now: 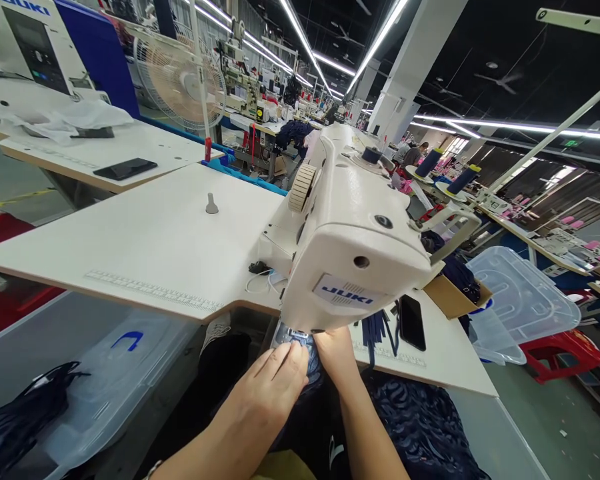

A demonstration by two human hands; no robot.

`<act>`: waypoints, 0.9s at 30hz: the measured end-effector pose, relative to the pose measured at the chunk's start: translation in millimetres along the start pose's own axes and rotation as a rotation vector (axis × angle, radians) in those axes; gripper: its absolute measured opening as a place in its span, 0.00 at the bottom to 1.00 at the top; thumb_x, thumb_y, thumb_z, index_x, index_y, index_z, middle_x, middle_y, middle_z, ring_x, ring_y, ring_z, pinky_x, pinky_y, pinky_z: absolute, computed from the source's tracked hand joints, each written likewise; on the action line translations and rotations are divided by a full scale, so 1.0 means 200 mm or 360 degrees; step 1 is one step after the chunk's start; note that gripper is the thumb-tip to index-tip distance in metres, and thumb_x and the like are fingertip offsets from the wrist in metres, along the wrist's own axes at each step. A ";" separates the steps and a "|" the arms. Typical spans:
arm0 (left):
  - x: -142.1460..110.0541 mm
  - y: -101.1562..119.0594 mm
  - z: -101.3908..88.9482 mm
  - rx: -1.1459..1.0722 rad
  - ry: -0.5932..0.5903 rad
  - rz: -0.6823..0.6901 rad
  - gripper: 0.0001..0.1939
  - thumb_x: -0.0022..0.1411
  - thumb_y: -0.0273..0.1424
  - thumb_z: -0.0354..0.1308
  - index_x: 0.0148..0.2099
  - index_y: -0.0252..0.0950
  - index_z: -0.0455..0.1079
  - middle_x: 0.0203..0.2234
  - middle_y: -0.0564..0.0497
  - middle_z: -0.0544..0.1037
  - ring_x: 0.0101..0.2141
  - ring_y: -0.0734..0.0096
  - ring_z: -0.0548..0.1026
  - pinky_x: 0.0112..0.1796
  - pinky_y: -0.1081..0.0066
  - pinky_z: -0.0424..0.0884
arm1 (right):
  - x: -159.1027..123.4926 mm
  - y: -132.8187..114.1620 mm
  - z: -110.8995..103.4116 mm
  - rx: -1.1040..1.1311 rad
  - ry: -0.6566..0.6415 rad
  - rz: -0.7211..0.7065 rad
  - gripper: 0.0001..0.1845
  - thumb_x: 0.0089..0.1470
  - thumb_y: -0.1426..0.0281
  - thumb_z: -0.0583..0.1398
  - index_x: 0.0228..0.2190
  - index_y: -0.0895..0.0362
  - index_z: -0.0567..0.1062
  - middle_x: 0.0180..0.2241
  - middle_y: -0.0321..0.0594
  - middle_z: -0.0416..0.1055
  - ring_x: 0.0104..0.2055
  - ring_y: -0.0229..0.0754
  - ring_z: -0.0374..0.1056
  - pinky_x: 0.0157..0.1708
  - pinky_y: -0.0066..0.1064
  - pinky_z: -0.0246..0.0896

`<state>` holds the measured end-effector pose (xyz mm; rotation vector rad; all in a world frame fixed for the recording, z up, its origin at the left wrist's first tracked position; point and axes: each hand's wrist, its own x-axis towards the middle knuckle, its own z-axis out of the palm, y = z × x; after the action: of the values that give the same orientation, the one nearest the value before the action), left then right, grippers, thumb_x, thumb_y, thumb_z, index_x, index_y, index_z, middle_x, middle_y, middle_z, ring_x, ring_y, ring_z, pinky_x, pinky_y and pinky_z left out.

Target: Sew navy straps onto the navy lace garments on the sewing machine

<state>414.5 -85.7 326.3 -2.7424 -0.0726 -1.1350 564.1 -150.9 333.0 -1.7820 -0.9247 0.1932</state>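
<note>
Our left hand [275, 377] lay on the dark blue cloth [314, 373], at the near end of the sewing machine [350, 260]. Its fingers were pressed together and bent, tips down on the cloth; its thumb was hidden, so we couldn't tell if it pinched. Our right hand [339, 357] was at the cloth's right edge, fingers partly behind the machine head; no telling whether they pinched or lay flat.

The cloth ran from under the head toward our lap. Step in hand, as we judged it: guiding cloth at the sewing spot. Any next move there called for both hands to keep it flat and lined up, fingertips clear of the needle area, which we couldn't see.

Right of the head, dark strips [375, 330] lay beside a phone [413, 323] on the white tabletop [170, 233]. Patterned fabric [420, 427] was bunched below, near right. Left of the machine, a small grey piece [211, 205] stood on the tabletop.
</note>
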 end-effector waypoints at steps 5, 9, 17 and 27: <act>0.02 0.01 -0.01 0.0010 -0.0013 0.0000 0.13 0.65 0.25 0.52 0.50 0.30 0.70 0.43 0.47 0.79 0.43 0.66 0.76 0.47 0.66 0.68 | 0.00 0.01 -0.01 -0.0015 0.0043 0.0081 0.09 0.49 0.74 0.56 0.27 0.57 0.77 0.27 0.40 0.75 0.34 0.45 0.70 0.40 0.33 0.65; 0.04 0.00 -0.02 0.0043 -0.0019 -0.0018 0.13 0.66 0.27 0.50 0.50 0.31 0.70 0.43 0.46 0.79 0.43 0.66 0.75 0.46 0.67 0.68 | 0.02 0.01 -0.01 -0.0013 0.0009 0.0068 0.09 0.49 0.74 0.56 0.26 0.56 0.76 0.24 0.39 0.74 0.32 0.44 0.70 0.40 0.33 0.64; 0.05 0.01 -0.01 0.0048 -0.0012 -0.0038 0.13 0.65 0.27 0.51 0.50 0.30 0.70 0.43 0.46 0.79 0.43 0.65 0.75 0.47 0.66 0.66 | 0.04 0.01 -0.01 0.0011 -0.0036 0.0008 0.10 0.50 0.71 0.55 0.24 0.56 0.76 0.23 0.38 0.74 0.28 0.42 0.69 0.33 0.30 0.65; 0.05 0.03 0.00 0.0080 -0.0022 -0.0041 0.13 0.65 0.26 0.51 0.49 0.28 0.71 0.42 0.46 0.79 0.43 0.63 0.75 0.46 0.64 0.65 | 0.05 0.00 0.01 0.0152 -0.0025 0.0016 0.12 0.49 0.72 0.56 0.35 0.56 0.79 0.33 0.41 0.78 0.38 0.45 0.72 0.44 0.34 0.66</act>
<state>422.4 -91.1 333.6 -2.7131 -0.1369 -1.1057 569.8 -143.8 335.0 -1.6995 -0.9035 0.2539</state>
